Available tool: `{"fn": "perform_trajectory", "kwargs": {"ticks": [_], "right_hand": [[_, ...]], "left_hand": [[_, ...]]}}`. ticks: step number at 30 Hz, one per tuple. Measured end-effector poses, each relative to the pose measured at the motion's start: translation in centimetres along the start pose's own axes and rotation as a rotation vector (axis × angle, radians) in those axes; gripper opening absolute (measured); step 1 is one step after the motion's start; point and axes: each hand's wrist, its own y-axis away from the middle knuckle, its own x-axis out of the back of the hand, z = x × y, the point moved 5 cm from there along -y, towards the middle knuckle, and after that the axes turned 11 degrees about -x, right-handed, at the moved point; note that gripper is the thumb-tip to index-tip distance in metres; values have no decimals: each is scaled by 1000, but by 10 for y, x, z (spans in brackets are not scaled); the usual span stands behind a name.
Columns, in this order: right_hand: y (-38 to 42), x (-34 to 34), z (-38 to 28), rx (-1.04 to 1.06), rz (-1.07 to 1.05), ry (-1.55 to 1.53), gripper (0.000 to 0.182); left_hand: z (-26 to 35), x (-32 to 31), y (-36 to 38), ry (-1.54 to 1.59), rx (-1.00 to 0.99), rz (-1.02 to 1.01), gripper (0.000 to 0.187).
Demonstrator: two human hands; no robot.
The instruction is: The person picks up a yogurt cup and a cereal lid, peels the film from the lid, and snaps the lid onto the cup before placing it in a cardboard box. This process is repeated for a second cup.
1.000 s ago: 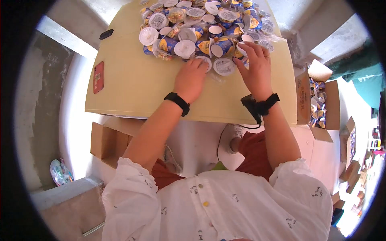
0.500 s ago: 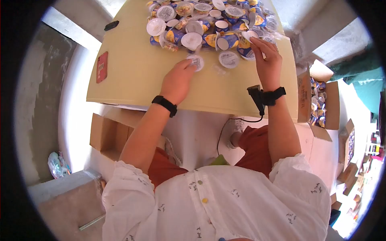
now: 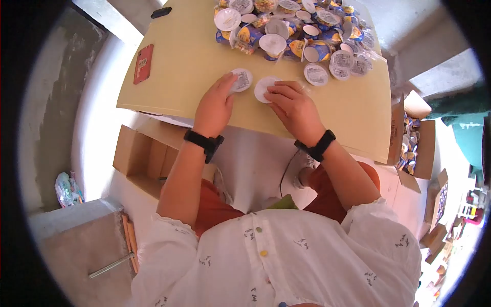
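Note:
Blue-and-yellow snack cups with white round lids lie in a large heap (image 3: 286,30) at the far side of the table. Near the table's middle, a snack cup with a printed lid (image 3: 243,79) is gripped at its left side by my left hand (image 3: 216,102). My right hand (image 3: 296,107) has its fingers closed on a snack cup with a plain white lid (image 3: 263,90), just right of the first. Both cups show lid up; their bodies are mostly hidden. Two more printed-lid cups, one of them (image 3: 316,74), lie at the heap's near edge.
On the yellow tabletop (image 3: 174,87) lie a red phone (image 3: 143,64) and a black object (image 3: 161,13). An open carton of cups (image 3: 409,146) stands right of the table. Another open carton (image 3: 135,153) sits below at the left.
My right hand has come from the heap's near right edge toward the middle, bringing a white-lidded cup beside my left hand. My left hand stays at its cup. The camera view has shifted.

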Motion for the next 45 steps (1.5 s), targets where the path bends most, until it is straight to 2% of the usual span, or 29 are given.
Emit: {"fn": "perform_trajectory", "kwargs": {"ticks": [7, 9, 13, 16, 20, 22, 26, 34, 40, 45], "right_hand": [[-4, 6, -5, -44, -38, 41, 22], [-5, 8, -2, -126, -68, 71, 25], [-5, 10, -5, -155, -134, 98, 28], [-5, 11, -4, -154, -130, 78, 29], [-4, 14, -2, -151, -138, 45, 31], [-3, 15, -1, -151, -140, 42, 31], [-4, 21, 1, -160, -108, 31, 34], [-6, 29, 13, -214, -66, 34, 38], [-8, 34, 19, -246, -38, 36, 39], [-10, 37, 21, -245, -42, 23, 39]], "left_hand": [[-4, 6, -12, -16, -7, 96, 37], [-6, 2, -14, 3, 4, 99, 33], [-8, -6, -18, 44, 73, 49, 26], [-9, -11, -20, -4, 55, 36, 25], [-5, -14, -23, -52, 30, 98, 26], [-2, -9, -24, -145, 92, 174, 29], [-2, -10, -24, -240, 138, 147, 31], [7, -20, -27, -300, -4, 136, 36], [12, -21, -27, -295, 42, 118, 44], [3, -29, -22, -230, 60, 55, 41]]}}
